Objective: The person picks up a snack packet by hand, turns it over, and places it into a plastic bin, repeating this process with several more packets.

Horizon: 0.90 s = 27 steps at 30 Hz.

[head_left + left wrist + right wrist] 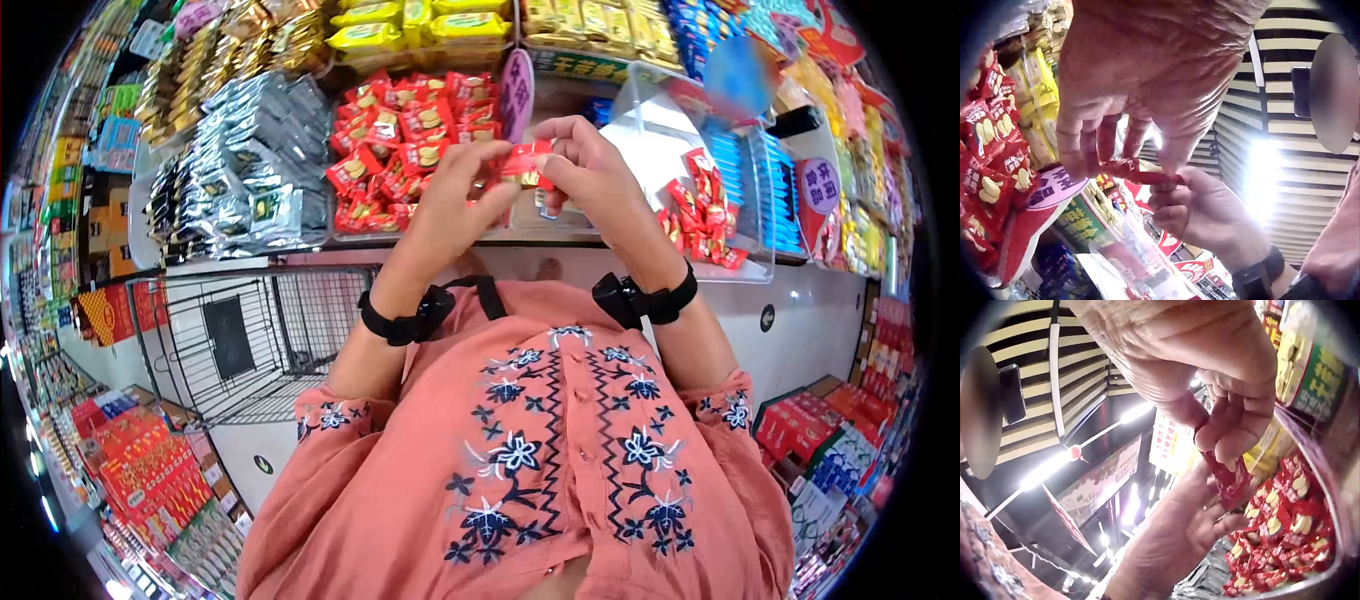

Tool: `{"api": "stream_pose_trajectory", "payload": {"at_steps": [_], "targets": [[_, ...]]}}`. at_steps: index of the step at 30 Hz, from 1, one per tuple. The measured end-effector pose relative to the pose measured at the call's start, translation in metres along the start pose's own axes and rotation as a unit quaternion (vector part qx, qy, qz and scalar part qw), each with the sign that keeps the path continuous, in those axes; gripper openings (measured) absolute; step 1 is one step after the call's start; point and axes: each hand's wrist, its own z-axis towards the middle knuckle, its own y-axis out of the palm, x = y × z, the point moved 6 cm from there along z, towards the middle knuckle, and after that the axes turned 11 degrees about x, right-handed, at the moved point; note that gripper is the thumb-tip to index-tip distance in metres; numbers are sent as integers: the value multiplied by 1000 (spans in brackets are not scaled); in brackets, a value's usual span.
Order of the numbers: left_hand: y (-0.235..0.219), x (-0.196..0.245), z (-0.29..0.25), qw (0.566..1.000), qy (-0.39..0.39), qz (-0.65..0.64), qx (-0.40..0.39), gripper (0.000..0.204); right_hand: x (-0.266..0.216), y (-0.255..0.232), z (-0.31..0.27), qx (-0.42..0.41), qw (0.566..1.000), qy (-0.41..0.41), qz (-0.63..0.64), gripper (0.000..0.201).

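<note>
Both hands meet at a small red snack packet (527, 160), raised in front of the person over the bins. The left hand (455, 195) holds one side, fingertips and thumb at the wrapper. At the other end, the right hand (597, 172) pinches it between thumb and curled fingers. In the left wrist view, the packet (1132, 172) stretches between the fingers of the two hands. From the right wrist, the red wrapper (1230, 481) hangs below the right fingertips. Beneath and left of the hands, a bin holds similar red packets (405, 130).
Silver packets (260, 160) fill the bin at left, with yellow packs (420, 25) behind. More red packets (705, 215) lie in a clear bin at right. A purple sign (517, 98) stands upright beside the hands. At lower left is a wire shopping cart (260, 340).
</note>
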Motion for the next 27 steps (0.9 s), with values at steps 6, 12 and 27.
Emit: {"api": "stream_pose_trajectory", "payload": {"at_steps": [6,12,27], "targets": [[-24,-42,-20,999,-35,-23,26,39,32,50,27,-56,990,65,114,34],[-65,-84,-38,931,-271,-230,79,25,57,86,40,-59,990,98,79,31],[-140,-122,-46,910,-300,-237,157,24,92,168,70,-179,974,117,-74,26]]}}
